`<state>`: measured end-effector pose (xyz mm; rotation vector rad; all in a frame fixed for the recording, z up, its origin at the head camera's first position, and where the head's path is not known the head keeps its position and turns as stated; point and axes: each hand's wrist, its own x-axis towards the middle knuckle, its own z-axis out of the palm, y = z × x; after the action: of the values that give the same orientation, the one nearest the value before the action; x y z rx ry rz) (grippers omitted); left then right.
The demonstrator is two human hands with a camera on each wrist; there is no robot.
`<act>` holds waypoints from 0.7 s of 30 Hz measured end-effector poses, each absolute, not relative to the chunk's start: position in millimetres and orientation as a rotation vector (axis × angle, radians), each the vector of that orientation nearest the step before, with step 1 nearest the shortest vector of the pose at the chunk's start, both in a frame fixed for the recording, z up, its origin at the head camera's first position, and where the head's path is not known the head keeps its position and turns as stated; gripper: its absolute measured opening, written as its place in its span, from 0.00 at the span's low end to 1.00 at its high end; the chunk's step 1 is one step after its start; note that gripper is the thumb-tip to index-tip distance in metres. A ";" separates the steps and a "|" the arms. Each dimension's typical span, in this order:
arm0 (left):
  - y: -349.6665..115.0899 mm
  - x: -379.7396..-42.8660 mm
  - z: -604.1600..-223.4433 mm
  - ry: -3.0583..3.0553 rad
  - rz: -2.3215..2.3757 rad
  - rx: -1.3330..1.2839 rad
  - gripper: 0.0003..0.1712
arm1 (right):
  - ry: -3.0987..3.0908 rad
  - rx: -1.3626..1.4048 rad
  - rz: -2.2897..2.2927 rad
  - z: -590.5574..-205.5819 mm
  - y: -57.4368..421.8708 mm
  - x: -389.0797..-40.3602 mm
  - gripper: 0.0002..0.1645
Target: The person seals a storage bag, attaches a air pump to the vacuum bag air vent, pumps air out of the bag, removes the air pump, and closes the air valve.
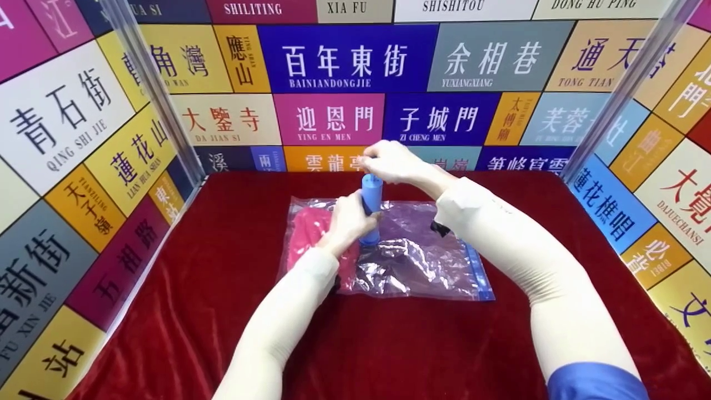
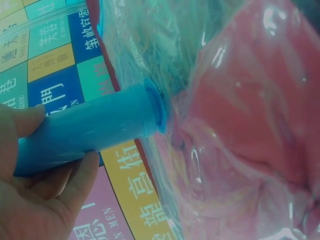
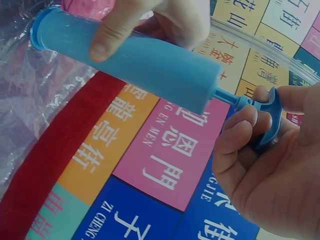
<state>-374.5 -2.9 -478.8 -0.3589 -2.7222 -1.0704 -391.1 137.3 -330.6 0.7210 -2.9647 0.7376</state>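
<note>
A blue hand pump (image 1: 371,191) stands upright on a clear plastic storage bag (image 1: 411,266), its flanged end (image 2: 156,106) right at the plastic. My left hand (image 1: 350,219) grips the pump's barrel, thumb on one side and fingers round the other. Above it, my right hand (image 1: 394,161) holds the pump's curved handle (image 3: 272,117), fingers curled round it. A short length of thin rod shows between handle and barrel in the right wrist view. Inside the bag's left part lies a folded bright pink cloth (image 1: 312,225); the rest of the bag is flat and wrinkled.
Dark red velvet cloth (image 1: 422,344) covers the table. A blue zip strip (image 1: 477,272) runs along the bag's right edge. Panels of coloured signs (image 1: 350,58) wall the table at the back and both sides, with clear posts (image 1: 161,89) at the back corners.
</note>
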 end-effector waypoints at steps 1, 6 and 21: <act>-3.0 -374.6 -479.5 -2.725 -1.070 -0.359 0.24 | -2.972 0.717 0.742 -333.1 137.0 -391.5 0.23; -3.9 -373.1 -481.1 -2.738 -1.082 -0.350 0.26 | -2.993 0.711 0.778 -344.1 136.3 -392.3 0.23; -3.6 -372.3 -478.0 -2.724 -1.059 -0.373 0.24 | -3.072 0.703 0.827 -331.9 140.5 -395.9 0.24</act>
<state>-372.3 -3.6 -478.0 -0.3729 -2.7244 -1.0591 -395.9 140.5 -331.9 0.7031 -3.0718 0.8270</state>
